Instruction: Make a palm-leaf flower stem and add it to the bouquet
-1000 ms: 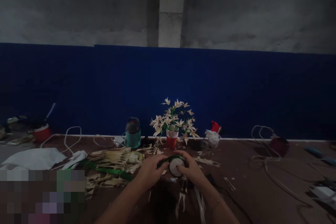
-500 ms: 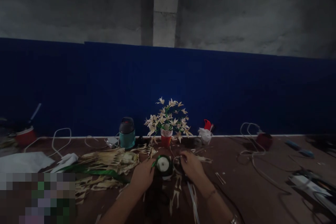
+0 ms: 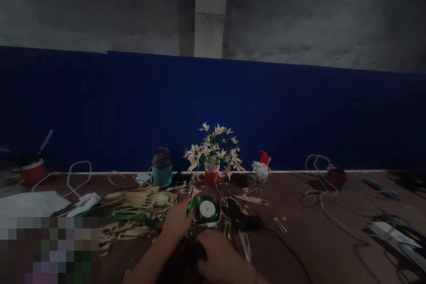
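My left hand (image 3: 178, 219) is closed at the left side of a green ribbon roll (image 3: 207, 209) with a white core, pinching the ribbon's loose end. My right hand (image 3: 218, 250) is low in front of the roll, turned toward my left. Its fingers are smeared and partly hidden, so whether it holds anything is unclear. A black glue gun (image 3: 248, 219) with orange parts lies to the right of the roll. Behind the roll, a stack of red paper cups (image 3: 211, 175) holds a spray of cream flowers (image 3: 216, 148) on green stems.
Dried husk pieces (image 3: 143, 199) and a green ribbon strip (image 3: 116, 216) spread at left. A teal and black container (image 3: 162, 168) stands by the blue partition (image 3: 133, 106). White cables (image 3: 321, 195) loop at right. A white power strip (image 3: 394, 235) lies far right.
My right hand has moved from beside the roll down and left toward me, uncovering the glue gun. My left hand stays at the roll, shifted slightly left.
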The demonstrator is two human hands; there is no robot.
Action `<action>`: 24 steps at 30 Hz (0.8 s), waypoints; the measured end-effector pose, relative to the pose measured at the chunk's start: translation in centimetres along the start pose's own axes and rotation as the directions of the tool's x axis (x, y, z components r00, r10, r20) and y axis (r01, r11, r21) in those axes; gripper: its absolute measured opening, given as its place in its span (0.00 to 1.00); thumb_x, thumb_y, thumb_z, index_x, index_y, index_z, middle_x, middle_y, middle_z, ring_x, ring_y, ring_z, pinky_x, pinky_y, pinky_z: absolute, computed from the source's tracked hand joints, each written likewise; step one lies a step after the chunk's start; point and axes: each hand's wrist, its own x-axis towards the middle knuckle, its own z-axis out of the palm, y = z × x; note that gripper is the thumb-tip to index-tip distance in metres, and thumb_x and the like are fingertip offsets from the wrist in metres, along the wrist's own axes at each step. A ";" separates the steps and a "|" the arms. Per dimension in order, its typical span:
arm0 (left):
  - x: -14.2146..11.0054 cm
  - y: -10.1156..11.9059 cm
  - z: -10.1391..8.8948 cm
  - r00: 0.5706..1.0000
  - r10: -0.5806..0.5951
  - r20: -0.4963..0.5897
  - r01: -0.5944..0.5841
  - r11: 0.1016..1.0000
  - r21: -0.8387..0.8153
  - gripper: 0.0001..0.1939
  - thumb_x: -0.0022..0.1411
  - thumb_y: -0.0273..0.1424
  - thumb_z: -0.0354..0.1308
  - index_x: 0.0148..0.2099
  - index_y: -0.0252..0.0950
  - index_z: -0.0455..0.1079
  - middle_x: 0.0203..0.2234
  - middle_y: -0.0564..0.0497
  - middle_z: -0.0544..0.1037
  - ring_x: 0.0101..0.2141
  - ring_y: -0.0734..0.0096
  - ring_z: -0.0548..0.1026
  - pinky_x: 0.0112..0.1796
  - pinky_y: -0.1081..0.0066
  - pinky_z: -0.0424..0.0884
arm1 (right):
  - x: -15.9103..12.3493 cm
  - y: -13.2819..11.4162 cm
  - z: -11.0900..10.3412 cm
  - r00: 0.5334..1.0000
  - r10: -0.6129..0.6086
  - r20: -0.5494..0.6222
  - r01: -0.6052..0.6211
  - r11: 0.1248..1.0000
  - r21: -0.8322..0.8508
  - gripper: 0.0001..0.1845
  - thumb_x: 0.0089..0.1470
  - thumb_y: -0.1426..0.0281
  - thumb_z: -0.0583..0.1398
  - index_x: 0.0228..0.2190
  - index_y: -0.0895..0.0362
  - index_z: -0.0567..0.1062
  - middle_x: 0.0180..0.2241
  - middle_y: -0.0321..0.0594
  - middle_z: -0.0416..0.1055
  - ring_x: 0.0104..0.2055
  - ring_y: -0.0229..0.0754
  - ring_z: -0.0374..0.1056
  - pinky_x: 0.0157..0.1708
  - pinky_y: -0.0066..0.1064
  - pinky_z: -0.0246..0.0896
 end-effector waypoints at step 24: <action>-0.5 -0.1 -0.5 0.981 0.088 -0.170 -0.086 0.996 0.022 0.09 0.56 0.28 0.46 0.38 0.39 0.66 0.34 0.49 0.74 0.36 0.66 0.72 0.36 0.71 0.63 | 1.0 4.3 -3.1 0.907 0.210 0.366 -0.413 0.261 0.873 0.21 0.41 0.54 0.61 0.26 0.61 0.73 0.18 0.35 0.67 0.16 0.30 0.61 0.12 0.18 0.45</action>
